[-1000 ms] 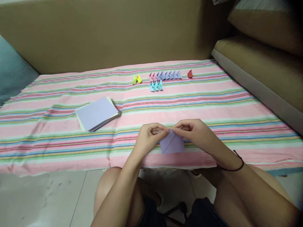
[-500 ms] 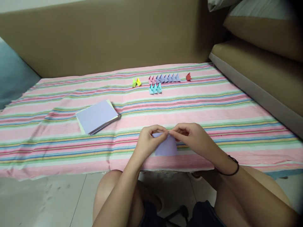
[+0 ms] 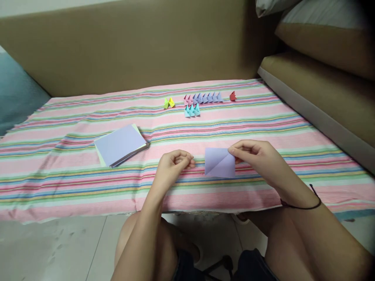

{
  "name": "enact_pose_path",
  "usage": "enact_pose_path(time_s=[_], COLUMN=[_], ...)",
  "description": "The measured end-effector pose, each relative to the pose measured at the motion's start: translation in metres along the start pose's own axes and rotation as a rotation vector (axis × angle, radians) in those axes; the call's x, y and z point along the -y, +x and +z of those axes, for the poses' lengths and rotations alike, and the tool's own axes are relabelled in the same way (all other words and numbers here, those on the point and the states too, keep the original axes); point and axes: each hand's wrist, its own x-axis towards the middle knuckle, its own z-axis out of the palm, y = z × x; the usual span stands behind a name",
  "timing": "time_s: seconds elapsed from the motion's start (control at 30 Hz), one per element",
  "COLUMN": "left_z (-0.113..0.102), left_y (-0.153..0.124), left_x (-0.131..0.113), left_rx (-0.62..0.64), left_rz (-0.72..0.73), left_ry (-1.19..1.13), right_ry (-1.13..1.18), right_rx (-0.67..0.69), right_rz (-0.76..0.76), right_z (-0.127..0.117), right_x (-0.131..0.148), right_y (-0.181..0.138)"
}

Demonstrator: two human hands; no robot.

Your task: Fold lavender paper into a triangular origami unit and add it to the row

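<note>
Mid-fold: purple paper [image 3: 219, 163] in my right hand [image 3: 259, 153]

I judge this a folding step, one diagonal crease showing. My right hand pinches the far right corner; the paper extends leftward from it, short of my left hand [image 3: 172, 164], loosely curled, nothing visible inside. Another fold would need me steadying both edges.

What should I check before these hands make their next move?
1. Right hand holds the purple sheet: ok, by its upper right corner.
2. Left hand on the sheet: not ok, it is apart from it.
3. Diagonal crease showing: ok.
4. Sheet resting on the striped cloth: cannot tell.
5. Paper stack apart from both hands: ok.
6. Turquoise folded pieces apart from both hands: ok.
</note>
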Motion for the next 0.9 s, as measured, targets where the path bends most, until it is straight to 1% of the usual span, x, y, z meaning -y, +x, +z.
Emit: enact_pose_path(time_s=[0.07,0.13,0.23,0.33,0.5,0.63,0.77,0.9], left_z=[0.003,0.009,0.016,0.018,0.016,0.018,0.019,0.02], left_y=[-0.002,-0.005,-0.007,-0.007,-0.006,-0.007,-0.006,-0.006], left_x=[-0.003,-0.005,-0.005,-0.002,0.0,-0.002,-0.002,-0.002], left_rx=[0.039,0.112,0.182,0.165,0.152,0.151,0.156,0.144], left_rz=[0.037,0.047,0.05,0.051,0.027,0.052,0.07,0.05], left_ry=[-0.042,-0.096,-0.151,-0.174,-0.25,-0.271,-0.259,-0.227], right_ry=[0.061,0.121,0.173,0.153,0.141,0.15,0.096,0.113], right_rx=[-0.018,-0.027,-0.022,-0.002,0.044,-0.024,-0.101,-0.097], right_rz=[0.023,0.052,0.038,0.01,0.059,0.036,-0.011,-0.046], right_z=[0.001,0.004,0.011,0.013,0.012,0.016,0.023,0.027], right_x=[0.0,0.0,-0.002,-0.004,-0.005,-0.002,0.002,0.001], right_y=[0.0,-0.001,-0.001,-0.002,-0.002,-0.002,-0.004,-0.004])
